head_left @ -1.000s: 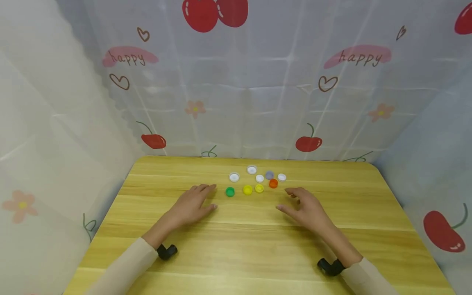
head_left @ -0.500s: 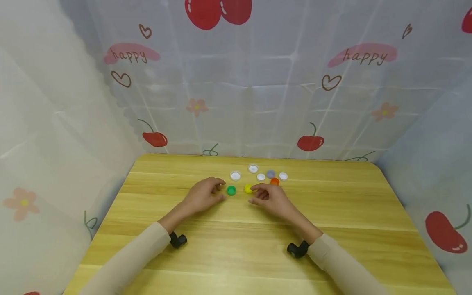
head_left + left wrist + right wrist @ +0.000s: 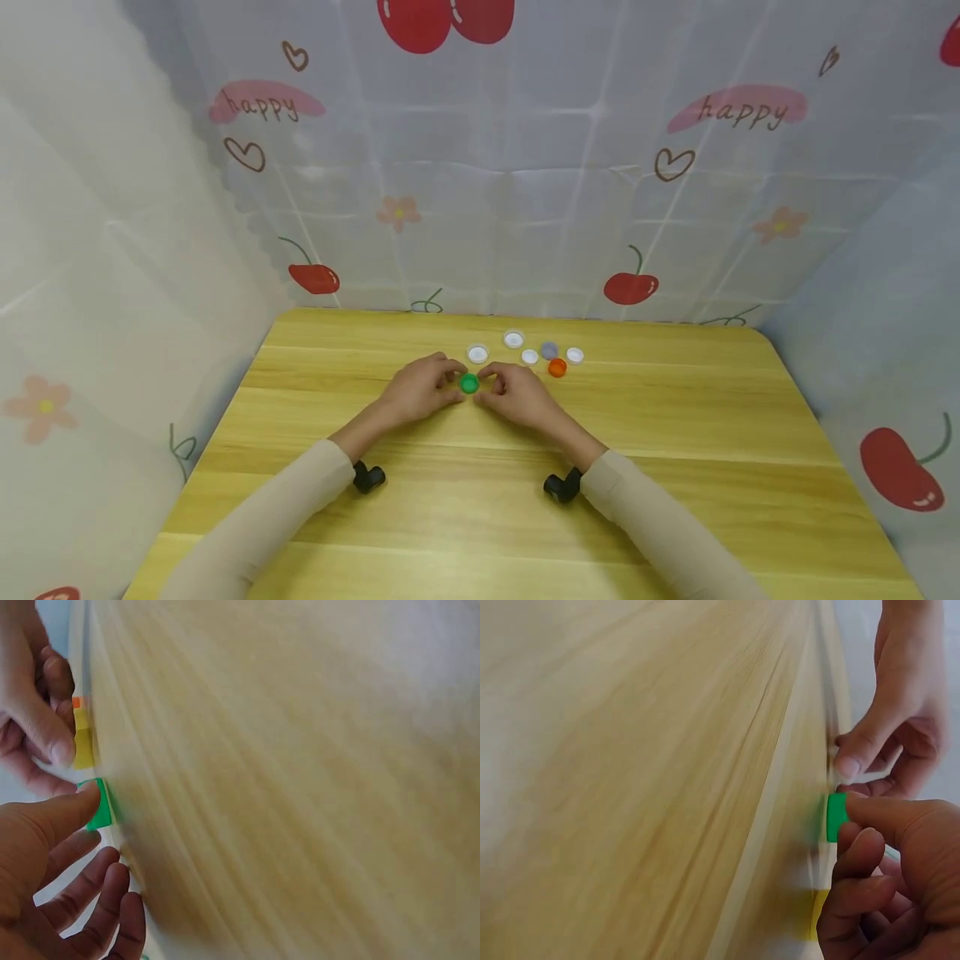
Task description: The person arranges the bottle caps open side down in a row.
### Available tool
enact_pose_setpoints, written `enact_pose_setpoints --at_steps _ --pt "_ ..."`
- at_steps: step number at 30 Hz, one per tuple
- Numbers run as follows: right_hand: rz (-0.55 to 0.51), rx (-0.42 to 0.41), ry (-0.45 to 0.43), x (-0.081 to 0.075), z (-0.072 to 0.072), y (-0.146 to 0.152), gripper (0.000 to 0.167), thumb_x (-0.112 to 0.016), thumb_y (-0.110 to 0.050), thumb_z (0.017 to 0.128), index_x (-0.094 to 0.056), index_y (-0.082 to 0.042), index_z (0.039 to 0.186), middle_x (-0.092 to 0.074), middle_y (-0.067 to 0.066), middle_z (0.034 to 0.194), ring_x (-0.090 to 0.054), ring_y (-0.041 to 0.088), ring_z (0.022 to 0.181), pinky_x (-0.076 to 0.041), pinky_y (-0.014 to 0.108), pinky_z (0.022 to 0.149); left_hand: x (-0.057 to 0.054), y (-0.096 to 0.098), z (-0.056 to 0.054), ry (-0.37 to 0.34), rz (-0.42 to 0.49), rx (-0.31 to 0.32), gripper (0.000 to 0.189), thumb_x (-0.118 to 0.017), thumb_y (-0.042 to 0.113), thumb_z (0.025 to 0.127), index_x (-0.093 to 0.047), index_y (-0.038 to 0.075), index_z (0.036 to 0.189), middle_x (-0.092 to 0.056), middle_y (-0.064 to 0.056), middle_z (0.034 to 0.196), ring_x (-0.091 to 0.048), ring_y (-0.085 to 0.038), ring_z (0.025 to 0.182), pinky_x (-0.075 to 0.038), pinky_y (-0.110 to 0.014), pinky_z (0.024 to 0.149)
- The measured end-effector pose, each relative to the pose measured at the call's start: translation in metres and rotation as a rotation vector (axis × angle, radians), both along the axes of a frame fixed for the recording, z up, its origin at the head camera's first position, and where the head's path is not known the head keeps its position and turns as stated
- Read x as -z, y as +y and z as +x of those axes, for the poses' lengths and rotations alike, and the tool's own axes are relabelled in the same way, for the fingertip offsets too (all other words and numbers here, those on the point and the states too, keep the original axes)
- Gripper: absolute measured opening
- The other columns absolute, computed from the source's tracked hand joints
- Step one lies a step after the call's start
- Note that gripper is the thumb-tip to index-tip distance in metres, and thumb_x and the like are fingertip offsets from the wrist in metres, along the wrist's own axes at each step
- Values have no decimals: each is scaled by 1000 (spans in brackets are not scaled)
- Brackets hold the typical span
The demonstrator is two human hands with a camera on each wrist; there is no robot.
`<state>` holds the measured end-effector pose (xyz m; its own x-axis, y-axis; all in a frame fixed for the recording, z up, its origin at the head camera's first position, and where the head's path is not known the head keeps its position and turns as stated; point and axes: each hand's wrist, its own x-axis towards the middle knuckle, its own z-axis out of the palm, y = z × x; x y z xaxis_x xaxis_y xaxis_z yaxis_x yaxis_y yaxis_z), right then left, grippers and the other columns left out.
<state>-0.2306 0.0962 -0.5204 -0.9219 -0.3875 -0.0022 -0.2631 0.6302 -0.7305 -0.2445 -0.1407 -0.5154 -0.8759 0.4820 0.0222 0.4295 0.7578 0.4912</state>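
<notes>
A small green cap (image 3: pixel 469 384) lies on the wooden table between my two hands. My left hand (image 3: pixel 422 390) is at its left, thumb and index finger apart at its edge; in the left wrist view the left thumb (image 3: pixel 79 806) overlaps the cap. From the right, my right hand (image 3: pixel 517 398) has its thumb and index tips beside the same cap, also apart. In the right wrist view the right thumb (image 3: pixel 874 814) reaches the green cap's side. Yellow caps (image 3: pixel 82 746) lie near the right hand, which hides them in the head view.
An orange cap (image 3: pixel 557 367) sits right of the hands. Behind are several white caps (image 3: pixel 513 339) and a greyish one (image 3: pixel 550 350). The wooden table (image 3: pixel 465 525) ends at a printed curtain (image 3: pixel 495 250), with curtains on both sides.
The right hand has moved left, over the yellow caps, to the green cap. The left hand has moved slightly right toward it, its fingers bending more. The caps still in view stay in place.
</notes>
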Motion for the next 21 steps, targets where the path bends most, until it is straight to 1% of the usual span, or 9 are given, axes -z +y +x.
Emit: enact_pose_setpoints --at_steps 3,10,16,21 --pt "11 6 4 0 0 -5 35 -80 -26 99 -74 -10 129 -64 -1 71 -54 13 58 -44 26 57 4 2 -1 14 -16 17 36 -81 35 98 -75 22 132 -68 3 106 -62 -11 87 -55 -33 77" --pt "45 27 24 3 -3 -13 30 -82 -28 97 -75 -14 124 -60 -3 67 -51 11 55 -40 23 54 3 4 -2 57 -31 30 27 -81 32 98 -79 22 124 -70 3 106 -61 -11 84 -55 -32 75" --pt "61 40 24 5 -5 -15 28 -83 -28 97 -76 -17 122 -61 -4 66 -52 10 55 -39 22 53 3 4 -2 64 -28 32 25 -82 32 97 -80 23 121 -69 3 105 -61 -10 83 -54 -32 73" --pt "57 35 27 5 -6 -16 28 -83 -28 97 -76 -17 121 -61 -4 66 -52 10 55 -39 22 53 3 5 -2 68 -29 28 24 -82 32 98 -80 23 120 -69 3 104 -61 -10 83 -54 -33 73"
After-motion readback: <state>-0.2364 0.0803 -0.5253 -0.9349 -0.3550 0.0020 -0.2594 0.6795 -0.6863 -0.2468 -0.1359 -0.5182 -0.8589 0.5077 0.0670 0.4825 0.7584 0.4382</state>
